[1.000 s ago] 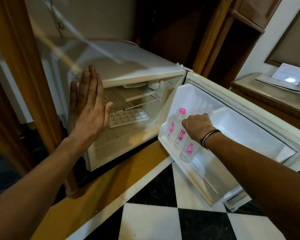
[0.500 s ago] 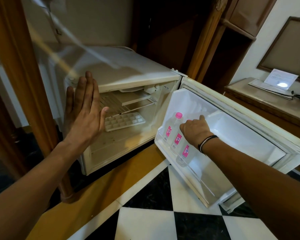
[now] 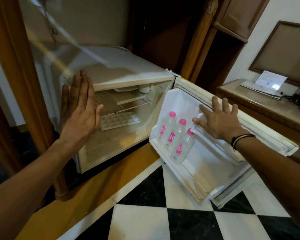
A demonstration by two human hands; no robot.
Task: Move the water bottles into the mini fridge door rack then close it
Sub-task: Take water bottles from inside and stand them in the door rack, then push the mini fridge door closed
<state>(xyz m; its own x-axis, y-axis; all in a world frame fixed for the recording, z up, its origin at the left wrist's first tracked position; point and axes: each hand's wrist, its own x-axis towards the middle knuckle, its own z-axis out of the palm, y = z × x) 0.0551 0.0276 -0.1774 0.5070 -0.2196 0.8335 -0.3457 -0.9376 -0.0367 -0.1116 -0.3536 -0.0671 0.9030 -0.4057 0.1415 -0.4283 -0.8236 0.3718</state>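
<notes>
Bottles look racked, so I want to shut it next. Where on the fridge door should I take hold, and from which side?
Grip the fridge door by its free outer edge, far from the hinge, probably pushing from behind toward the cabinet. It stands wide open, and the right hand lies open on its inner liner above the three water bottles.

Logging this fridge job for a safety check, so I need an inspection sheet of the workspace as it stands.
Surface: checkered floor, bare.
Job's things: three bottles upright in door rack; fridge door open.
Clutter: ice tray inside fridge.
Grippers: left hand open, flat, raised before the fridge; right hand open, spread on door's inner side; no grip.
Cables: dark cord on counter.
Surroundings: wooden cabinet, papers.
</notes>
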